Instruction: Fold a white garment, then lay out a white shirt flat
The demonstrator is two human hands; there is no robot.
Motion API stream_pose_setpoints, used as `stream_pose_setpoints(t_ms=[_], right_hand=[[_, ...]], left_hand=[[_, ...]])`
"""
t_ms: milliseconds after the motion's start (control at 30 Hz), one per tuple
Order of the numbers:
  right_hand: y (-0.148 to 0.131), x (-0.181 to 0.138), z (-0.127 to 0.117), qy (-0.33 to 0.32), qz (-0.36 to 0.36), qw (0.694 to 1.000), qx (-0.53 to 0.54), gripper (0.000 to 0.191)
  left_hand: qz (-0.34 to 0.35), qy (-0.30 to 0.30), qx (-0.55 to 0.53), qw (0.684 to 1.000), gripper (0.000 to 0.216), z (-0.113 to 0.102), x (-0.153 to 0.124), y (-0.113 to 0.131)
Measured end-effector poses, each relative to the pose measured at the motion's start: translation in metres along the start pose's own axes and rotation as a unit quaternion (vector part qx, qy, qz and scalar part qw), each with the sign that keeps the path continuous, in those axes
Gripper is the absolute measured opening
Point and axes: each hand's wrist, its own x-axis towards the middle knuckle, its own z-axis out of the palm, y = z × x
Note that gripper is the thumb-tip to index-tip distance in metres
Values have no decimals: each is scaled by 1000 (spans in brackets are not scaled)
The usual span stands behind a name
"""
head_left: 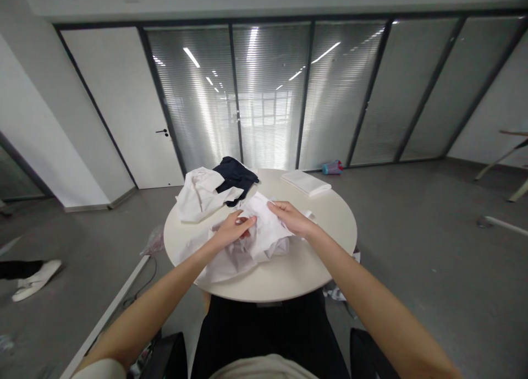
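Observation:
A crumpled white garment lies on the round white table in front of me. My left hand grips its cloth near the middle. My right hand pinches the cloth on its right side. Both hands are close together over the garment, about a hand's width apart. Part of the cloth hangs toward the table's near edge.
Another white garment and a dark navy one lie heaped at the table's back left. A folded white cloth sits at the back right. A bottle lies on the floor by the glass wall. Someone's shoe shows at left.

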Motion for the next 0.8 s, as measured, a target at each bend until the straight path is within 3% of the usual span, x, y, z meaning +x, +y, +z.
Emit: stream_pose_setpoints(t_ms=[133,233,367,433,500,567,667,800], right_hand=[[5,4,-4,32,-13,999,32,56],[9,10,-15,133,-40,989,-48,53],[10,14,-23,288,-109,922,-237,27],[6,11,-17,324,-161,877,-316,25],[-1,5,-5,301,-194,849,-388,21],[-10,-2,9,234,-193,839,-452,17],[-21,-10,26,144,-165,815,-537,30],[-26,-13,35,122,-140,779,-599,25]], left_hand=[[4,16,-53,998,47,2,-3,5],[2,43,-128,991,44,-1,-6,11],[6,72,-214,974,40,-4,-8,15],[5,85,-228,970,41,-3,-7,16],[14,103,-228,968,41,-1,-5,17],[36,128,-227,965,43,2,-4,18],[100,164,-213,958,48,3,-3,21],[186,139,-70,970,12,-1,-2,21]])
